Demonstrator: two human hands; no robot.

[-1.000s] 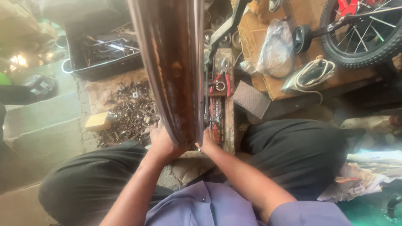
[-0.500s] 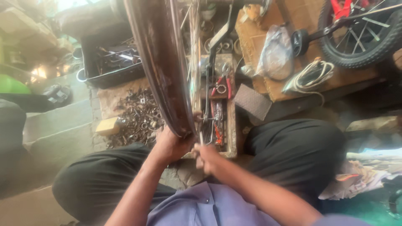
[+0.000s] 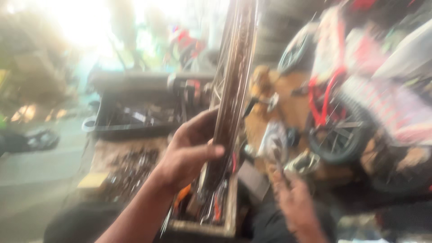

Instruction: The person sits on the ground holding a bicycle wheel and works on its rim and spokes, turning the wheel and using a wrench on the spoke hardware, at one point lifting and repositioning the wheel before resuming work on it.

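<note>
A rusty brown bicycle wheel rim stands upright in the middle of the head view, running from the top edge down into a wooden tool box. My left hand is wrapped around the rim's left side at mid height. My right hand is lower right, apart from the rim, with its fingers curled. A thin object seems to stick up from the right hand, but the blur hides whether it is held. My dark trousers fill the bottom edge.
A black tray of metal parts sits behind a pile of nuts and bolts on the left. A pale plastic bag lies right of the rim. A small red-framed bicycle with a black tyre stands on the right.
The view has swung upward and blurred. My left hand has slid up the rim. My right hand has come off the rim and moved out to the right.
</note>
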